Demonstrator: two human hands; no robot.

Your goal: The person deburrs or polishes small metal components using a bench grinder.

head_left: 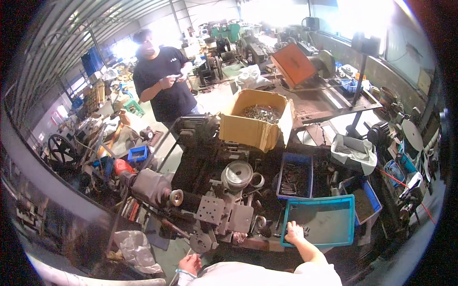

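Right-hand grip (294, 232) reaches into the near left corner of the shallow teal plastic tray (329, 221), fingers curled onto small dark metal parts (305, 231) lying just to its right; whether they pinch one, I cannot tell. Left hand (190, 263) sits low by the grey machine's handwheel (200, 242), closure unclear. Farther along the cluttered surface: a blue bin of rods (295, 176), then the open cardboard box of scrap (257, 119).

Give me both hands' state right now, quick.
Left hand: low by the grey metal machine; grip cannot be told.
Right hand: resting in the teal plastic tray, on small dark parts; closed or open unclear.
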